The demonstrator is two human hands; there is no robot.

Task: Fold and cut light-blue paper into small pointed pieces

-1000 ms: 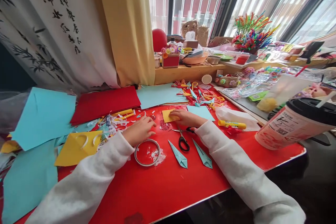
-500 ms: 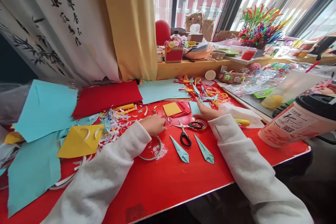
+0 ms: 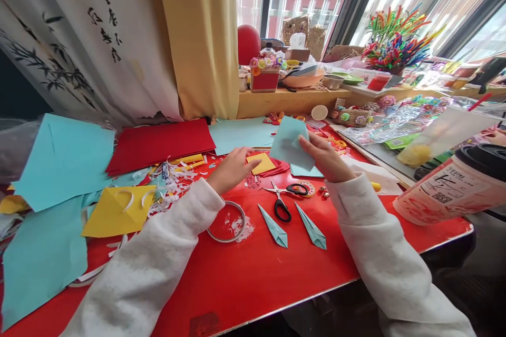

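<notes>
Mostly, the smooth red table (image 3: 245, 284) shows between the small things in the middle and its front edge, at six o'clock from the scissors (image 3: 278, 191). That edge is straight and slants up to the right. A gap lies between the two hands.

From the scissors, the right hand (image 3: 326, 157) is at two o'clock. Its thumb and fingers pinch one flat blue paper square (image 3: 290, 143), tilted up off the table at about half past twelve. The left hand (image 3: 233, 169) is at ten o'clock, with its thumb spread away from its fingers. It is near a yellow square (image 3: 261, 164) at eleven o'clock, but I cannot tell if they touch.

Red squares (image 3: 279, 168) lie under the yellow one, too close together to count. One more blue sheet (image 3: 306, 171) lies flat below the right hand.

Two pointy folded blue papers (image 3: 274, 227) sit at six and four o'clock. One round ring (image 3: 226, 241) is at eight. Thin, curly white strips (image 3: 174, 189) lie at nine in a messy heap. One big cup (image 3: 446, 187) with a black lid is at three.
</notes>
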